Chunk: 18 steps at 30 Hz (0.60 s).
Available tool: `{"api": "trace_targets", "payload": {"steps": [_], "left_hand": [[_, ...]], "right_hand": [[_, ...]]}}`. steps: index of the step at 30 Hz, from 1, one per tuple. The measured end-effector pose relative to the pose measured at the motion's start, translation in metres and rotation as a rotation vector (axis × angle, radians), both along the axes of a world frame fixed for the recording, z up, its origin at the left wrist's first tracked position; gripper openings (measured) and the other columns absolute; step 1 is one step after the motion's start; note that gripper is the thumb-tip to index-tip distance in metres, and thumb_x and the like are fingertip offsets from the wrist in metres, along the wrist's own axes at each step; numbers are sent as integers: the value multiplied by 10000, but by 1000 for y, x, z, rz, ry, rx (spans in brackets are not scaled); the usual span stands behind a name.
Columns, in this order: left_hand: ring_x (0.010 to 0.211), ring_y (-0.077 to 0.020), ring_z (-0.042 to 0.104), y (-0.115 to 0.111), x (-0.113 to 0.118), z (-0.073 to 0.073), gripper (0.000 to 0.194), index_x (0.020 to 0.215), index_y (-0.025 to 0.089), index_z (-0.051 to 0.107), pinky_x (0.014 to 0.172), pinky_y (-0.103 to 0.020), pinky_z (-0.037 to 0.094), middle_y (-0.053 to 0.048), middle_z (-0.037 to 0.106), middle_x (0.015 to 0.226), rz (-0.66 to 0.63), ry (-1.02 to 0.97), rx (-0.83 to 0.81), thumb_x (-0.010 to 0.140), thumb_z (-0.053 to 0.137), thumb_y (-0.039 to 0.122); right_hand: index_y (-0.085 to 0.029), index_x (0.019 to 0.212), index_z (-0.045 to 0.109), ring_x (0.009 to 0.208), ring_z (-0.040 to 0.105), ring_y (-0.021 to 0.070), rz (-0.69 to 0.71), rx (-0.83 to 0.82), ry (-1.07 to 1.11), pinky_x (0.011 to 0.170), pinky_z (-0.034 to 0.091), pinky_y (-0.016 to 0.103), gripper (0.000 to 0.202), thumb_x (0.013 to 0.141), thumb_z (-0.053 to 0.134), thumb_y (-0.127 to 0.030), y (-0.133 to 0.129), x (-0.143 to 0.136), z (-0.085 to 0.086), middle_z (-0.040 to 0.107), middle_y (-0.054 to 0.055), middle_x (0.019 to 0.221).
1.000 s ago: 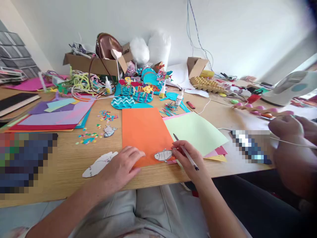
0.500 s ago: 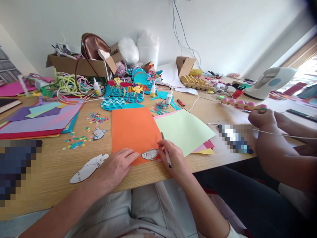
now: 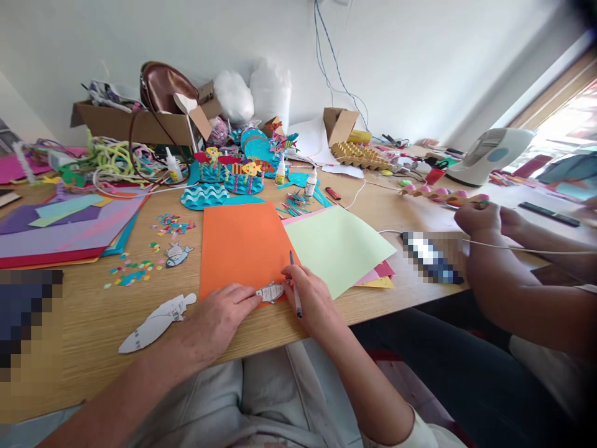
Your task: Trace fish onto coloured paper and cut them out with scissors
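Resting palm down, my left hand [image 3: 219, 320] lies across the near edge of the orange sheet [image 3: 242, 242], its grip open and nearly flat, fingers side by side and reaching to the head end of the small paper fish [image 3: 272, 292]. That fish lies on the orange sheet close to its near edge, between my two hands, with dark lines drawn across its pale body. My right hand [image 3: 310, 298] is at the tail end, its grip closed around a slim pen [image 3: 297, 298], with one end pointing away from me over the orange sheet and the dark end towards me; whether my fingertips also pinch the tail I cannot tell. Just right of the orange sheet, a pale green sheet [image 3: 340, 246] lies on top of pink and yellow ones. On the bench [image 3: 97, 317] to my left I have a long white cut-out [image 3: 153, 325] beside my forearm, and farther off a grey fish cut-out [image 3: 177, 255] near the scattered confetti [image 3: 135, 270]. Beyond these sits a stack of coloured sheets [image 3: 69, 230]. Past the far edge of the orange sheet stand blue wavy decorations [image 3: 205, 195], with a white glue bottle [image 3: 311, 183] upright to their right. Over on my right, another person's hands [image 3: 480, 224] are at the end of a pink bumpy strip [image 3: 438, 195].
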<state>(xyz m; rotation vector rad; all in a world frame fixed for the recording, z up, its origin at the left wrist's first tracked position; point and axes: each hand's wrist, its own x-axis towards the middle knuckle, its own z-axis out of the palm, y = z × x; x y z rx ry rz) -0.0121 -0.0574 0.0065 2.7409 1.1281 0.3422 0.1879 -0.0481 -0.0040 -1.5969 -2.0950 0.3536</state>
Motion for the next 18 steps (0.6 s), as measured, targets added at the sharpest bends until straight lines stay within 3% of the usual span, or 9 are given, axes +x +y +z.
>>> {"api": "trace_targets", "payload": {"steps": [9,13,18], "left_hand": [[979,-209,547,-1,3,3,379,1165,163,572,843,-353,486,-77,615,1130,-6,114,-1,884,337,65],[982,-206,536,-2,2,0,393,1186,181,558,837,-343,482,-68,604,1145,-8,104,14,884,335,63],[1003,-195,529,-3,-1,-4,410,1191,190,555,860,-335,474,-62,601,1164,12,75,35,879,329,49]], "right_hand": [[-177,1033,570,921,586,240,-8,-8,-94,724,439,318,226,842,462,-122,0,3,2,630,101,975],[-184,1007,570,943,583,229,-43,63,32,753,447,316,206,829,489,-118,-1,16,11,646,85,995],[-186,989,573,907,582,196,138,81,129,754,452,299,184,823,520,-126,-7,25,17,644,68,963]]}}
